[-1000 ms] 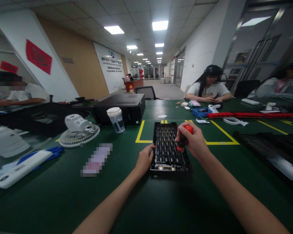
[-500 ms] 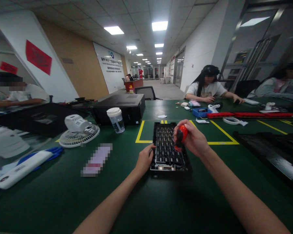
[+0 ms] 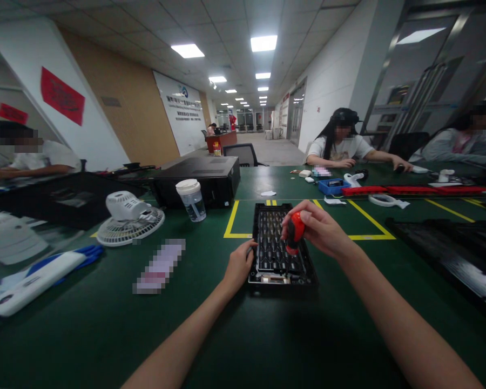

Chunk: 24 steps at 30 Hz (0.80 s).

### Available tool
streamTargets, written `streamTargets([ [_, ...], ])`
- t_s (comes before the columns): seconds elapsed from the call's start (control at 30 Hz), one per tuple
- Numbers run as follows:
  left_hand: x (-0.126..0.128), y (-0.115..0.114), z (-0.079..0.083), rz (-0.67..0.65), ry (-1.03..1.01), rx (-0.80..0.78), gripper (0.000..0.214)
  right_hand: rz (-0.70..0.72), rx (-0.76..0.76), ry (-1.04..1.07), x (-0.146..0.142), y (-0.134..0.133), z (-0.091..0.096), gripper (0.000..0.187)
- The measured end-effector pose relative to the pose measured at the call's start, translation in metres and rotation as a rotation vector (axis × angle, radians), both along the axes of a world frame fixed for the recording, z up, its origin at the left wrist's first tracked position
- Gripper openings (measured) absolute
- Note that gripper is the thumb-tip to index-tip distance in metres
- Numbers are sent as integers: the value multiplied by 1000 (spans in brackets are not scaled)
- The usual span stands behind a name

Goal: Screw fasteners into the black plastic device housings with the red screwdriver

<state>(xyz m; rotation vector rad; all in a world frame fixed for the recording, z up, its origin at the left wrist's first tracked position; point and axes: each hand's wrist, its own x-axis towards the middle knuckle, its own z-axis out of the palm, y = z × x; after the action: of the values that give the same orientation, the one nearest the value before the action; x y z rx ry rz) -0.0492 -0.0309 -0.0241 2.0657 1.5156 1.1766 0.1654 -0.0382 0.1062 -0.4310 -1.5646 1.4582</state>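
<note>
A black perforated panel lies flat on the green table in front of me. My left hand grips its near left edge, fingers curled over the rim. My right hand is closed round a screwdriver with a red and black handle, held upright over the middle of the panel with the tip pointing down onto it.
A white desk fan, a lidded plastic cup and a black box stand to the left. Black trays lie to the right. Yellow tape lines mark the table. Other people sit at the far right and left.
My right hand has carried the screwdriver a little leftward and nearer the panel's middle. My left hand has kept its grip on the panel's edge.
</note>
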Motion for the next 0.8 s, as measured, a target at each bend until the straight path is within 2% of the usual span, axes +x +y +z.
streamTargets([
  [0.43, 1, 0, 0, 16, 11, -2, 27, -69, 6, -21, 2, -1, 3, 14],
  [0.8, 1, 0, -2, 10, 8, -4, 27, -215, 123, -105, 4, 1, 5, 16],
])
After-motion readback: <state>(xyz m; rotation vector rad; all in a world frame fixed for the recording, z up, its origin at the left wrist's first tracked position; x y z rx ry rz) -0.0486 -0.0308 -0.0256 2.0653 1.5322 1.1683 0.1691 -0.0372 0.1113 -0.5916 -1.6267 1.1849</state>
